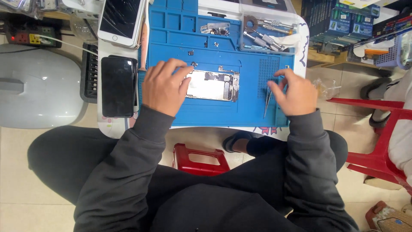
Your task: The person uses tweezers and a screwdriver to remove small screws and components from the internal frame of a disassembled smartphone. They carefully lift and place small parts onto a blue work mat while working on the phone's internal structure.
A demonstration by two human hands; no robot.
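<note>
Here the left hand (165, 86) lies palm-down with loosely spread fingers (180, 68), grasping nothing; its fingertips rest on the near end of the opened silver phone chassis (212, 85), which lies flat on the blue silicone repair mat (240, 111). The right hand (294, 93) pinches thin metal tweezers (267, 101) just under its fingers, tips pointing toward the person, well apart from the chassis.
</note>
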